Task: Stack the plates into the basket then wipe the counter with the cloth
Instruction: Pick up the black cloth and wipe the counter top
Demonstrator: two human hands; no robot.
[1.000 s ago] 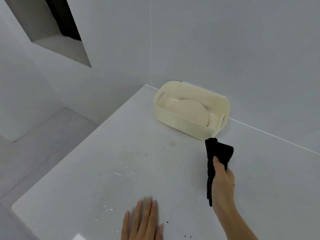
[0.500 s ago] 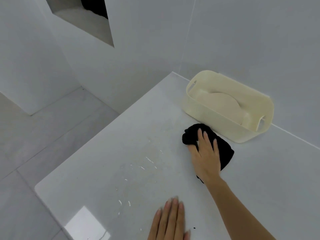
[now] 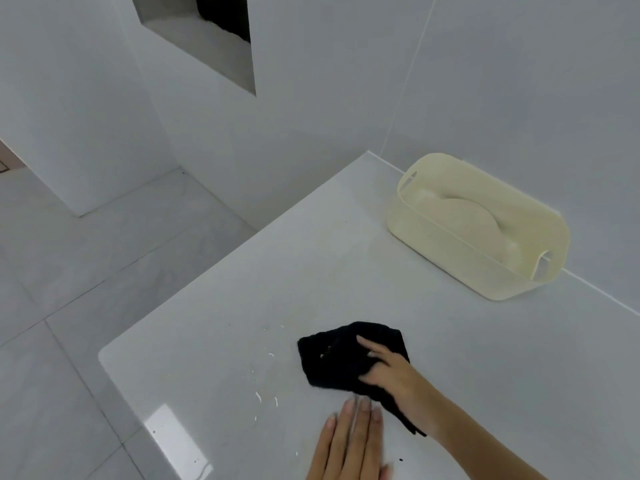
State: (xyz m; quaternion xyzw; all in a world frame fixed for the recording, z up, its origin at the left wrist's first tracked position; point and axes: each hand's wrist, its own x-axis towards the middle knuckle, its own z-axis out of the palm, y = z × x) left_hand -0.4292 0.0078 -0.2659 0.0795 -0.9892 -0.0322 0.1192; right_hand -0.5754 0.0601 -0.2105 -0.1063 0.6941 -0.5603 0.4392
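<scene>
- pressing down on the black cloth (image 3: 337, 358), the right hand (image 3: 391, 372) has its fingers loosely spread, and its palm covers the cloth's right part.
- the cloth lies crumpled and flat on the white counter (image 3: 485, 358), near the front and well apart from the basket (image 3: 446, 258); a narrow tail of it trails back under the right wrist.
- the left hand (image 3: 349, 445) lies palm down on the counter just nearer than the cloth, fingers straight and pressed together, fingertips just beside the cloth's near edge.
- the cream basket stands at the far right against the wall, with cream plates (image 3: 460, 216) leaning inside it.
- small white specks (image 3: 258, 396) dot the counter left of the cloth.
</scene>
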